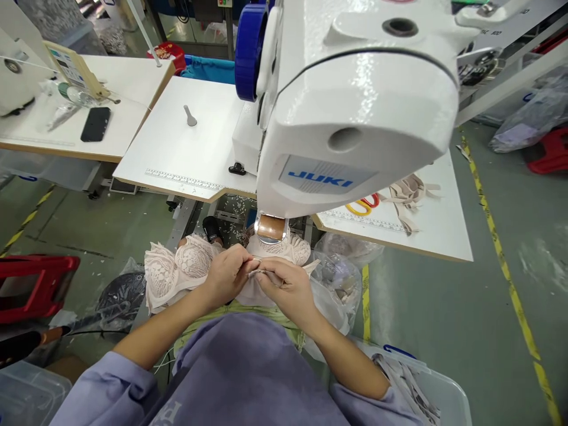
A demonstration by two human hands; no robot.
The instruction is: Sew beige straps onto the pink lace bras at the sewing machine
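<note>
Pale lace garment [193, 264], cups [158, 271] shaped, is pinched in grip of left hand [228, 272] and right hand [289, 288], near sewing machine [355, 106]; remaining work indiscernible.

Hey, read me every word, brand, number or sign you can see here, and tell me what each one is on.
"JUKI": blue letters on the sewing machine.
Too small, blurred or cut off to read:
Marks on the left ruler scale and right ruler scale.
Lettering on the yellow floor tape.
Control panel at left.
Lettering on the pale panel, top right.
Print on the purple shirt.
</note>
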